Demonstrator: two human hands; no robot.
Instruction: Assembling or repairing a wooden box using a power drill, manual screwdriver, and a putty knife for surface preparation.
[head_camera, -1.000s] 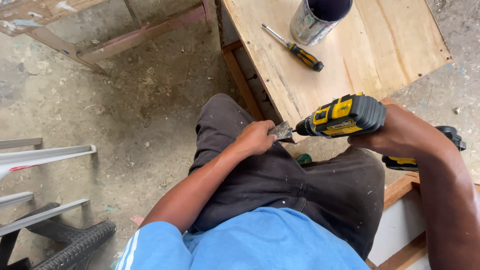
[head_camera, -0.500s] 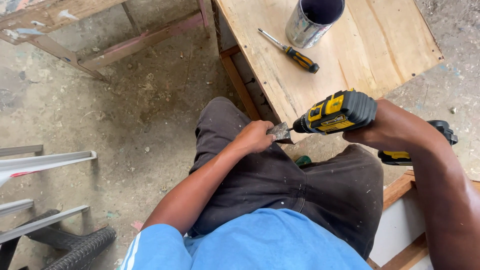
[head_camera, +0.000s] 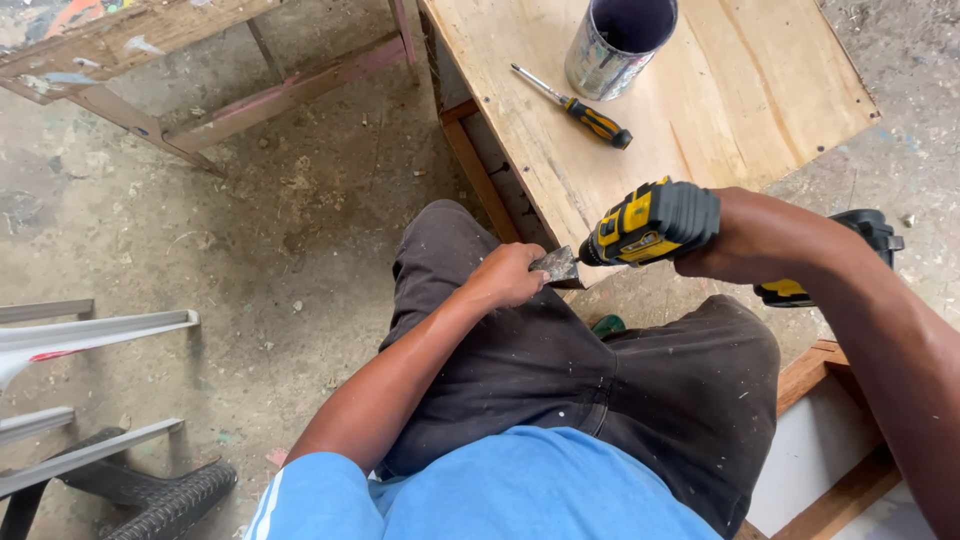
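Note:
My right hand (head_camera: 745, 240) grips a yellow and black cordless drill (head_camera: 655, 222), its nose pointing left. My left hand (head_camera: 508, 275) pinches a small grey metal piece (head_camera: 556, 265) right at the drill's tip, just over my left knee. Both hands hover at the near edge of a low plywood table (head_camera: 740, 90). I sit with dark trousers and a blue shirt showing below.
On the table lie a yellow-and-black-handled screwdriver (head_camera: 575, 107) and a paint-stained metal can (head_camera: 618, 42). A wooden frame (head_camera: 150, 70) stands at the upper left. Grey metal strips (head_camera: 95, 335) and a dark plastic piece (head_camera: 150, 490) lie on the concrete floor at left.
The view has shifted slightly. Both hands hold the same grip, with the metal piece still against the drill's tip.

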